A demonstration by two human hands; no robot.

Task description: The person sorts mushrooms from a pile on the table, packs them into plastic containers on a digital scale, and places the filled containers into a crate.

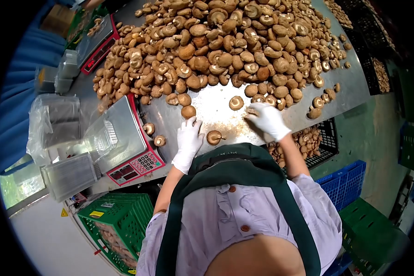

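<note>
On the metal table [218, 115] lies a large heap of brown shiitake mushrooms [225, 41]. My left hand [188, 141], in a white glove, rests on the table with its fingers spread. Its fingertips are just below a round mushroom [188, 112]. My right hand [267, 120], also gloved in white, reaches to the heap's near edge, beside several mushrooms [270, 100]. Its fingers look apart; a small brown patch shows between them, too small to make out. Between my hands are a mushroom showing its gills [236, 102] and a mushroom with its stem to the right [214, 137].
A red-framed scale [124, 133] with clear plastic trays stands left; another scale [96, 46] is behind it. Stacked clear trays [71, 177] lie at the table's left edge. Green crates [119, 225] stand lower left. A black crate [329, 142] of mushrooms sits under the right edge.
</note>
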